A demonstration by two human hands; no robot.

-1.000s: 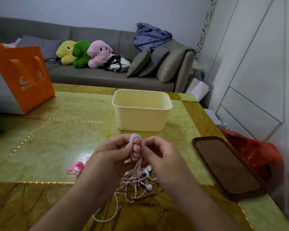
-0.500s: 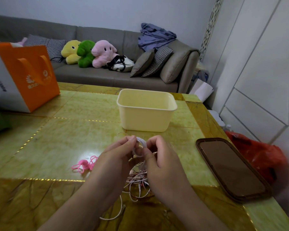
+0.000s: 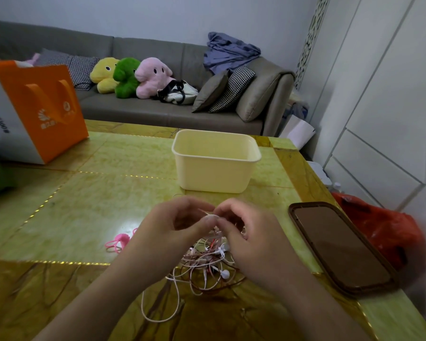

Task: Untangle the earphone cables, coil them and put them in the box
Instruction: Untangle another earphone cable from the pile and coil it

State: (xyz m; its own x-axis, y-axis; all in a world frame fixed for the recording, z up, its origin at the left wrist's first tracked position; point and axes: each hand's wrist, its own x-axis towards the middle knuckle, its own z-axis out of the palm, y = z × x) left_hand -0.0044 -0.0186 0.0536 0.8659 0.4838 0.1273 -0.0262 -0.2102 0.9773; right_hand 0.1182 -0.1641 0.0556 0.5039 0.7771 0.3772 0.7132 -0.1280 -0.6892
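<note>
Together, left hand [image 3: 172, 230] and right hand [image 3: 251, 239] are pinching a white earphone cable [image 3: 210, 216] above the tangled pile of white and red earphone cables [image 3: 207, 264], fingers curled.

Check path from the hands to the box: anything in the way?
Nothing visible. The box stands open straight beyond both hands, bare table between. Left hand and right hand pinch a white cable above the tangle. The lid lies off to the right.

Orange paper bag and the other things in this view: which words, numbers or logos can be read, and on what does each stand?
Orange paper bag, front: a white logo with small characters under it, too blurred to read.
Same bag, white side: dark print turned sideways, with digits, not sure enough to quote.
Cream box and brown-rimmed tray: no text visible.
</note>
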